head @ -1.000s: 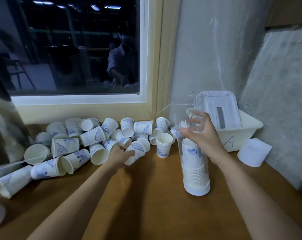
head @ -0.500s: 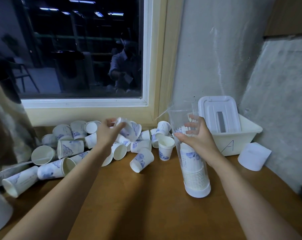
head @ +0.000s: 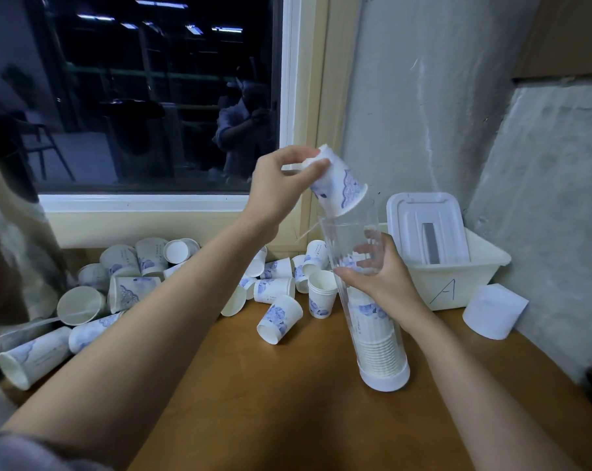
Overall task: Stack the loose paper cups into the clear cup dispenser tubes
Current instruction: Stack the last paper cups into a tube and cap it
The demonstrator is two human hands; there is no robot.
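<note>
Item: paper cup (head: pixel 338 186), frame centre. Your left hand (head: pixel 281 185) is pinching it, tilted mouth-down, over the dispenser tube (head: pixel 379 348). Your right hand (head: pixel 386 283) is gripping that tube, which is standing on the desk (head: pixel 287 402). Next move, probably: straightening the cup and dropping it in.

Break-room corner: wooden counter (head: pixel 287 402), window (head: pixel 152 96), loose paper cups (head: pixel 279 317).

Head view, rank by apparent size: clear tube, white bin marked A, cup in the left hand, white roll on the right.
1. white bin: covers the most area.
2. clear tube: taller than the bin, but narrow.
3. held cup and white roll: look alike, so not ranked.
</note>
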